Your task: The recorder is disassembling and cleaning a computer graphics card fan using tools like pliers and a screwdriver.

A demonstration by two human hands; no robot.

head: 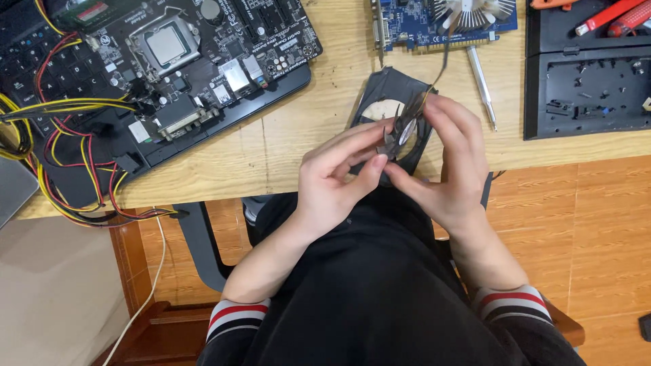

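Note:
A small black cooling fan [401,129] is pinched between both my hands just above the front edge of the wooden table [298,146]. My left hand [336,177] grips it from the left with thumb and fingers. On the right side, my right hand [447,163] curls its fingers over the fan's top. Under the fan lies its black plastic shroud [381,88] with a round opening. A thin wire runs from the fan up to the blue graphics card [413,24] with a silver finned heatsink at the table's far edge.
A motherboard [196,54] rests on a black laptop at the left, with red, yellow and black cables [68,142] trailing off the edge. A silver screwdriver [481,85] lies right of the shroud. A black tool case [586,81] with red-handled tools stands at the far right.

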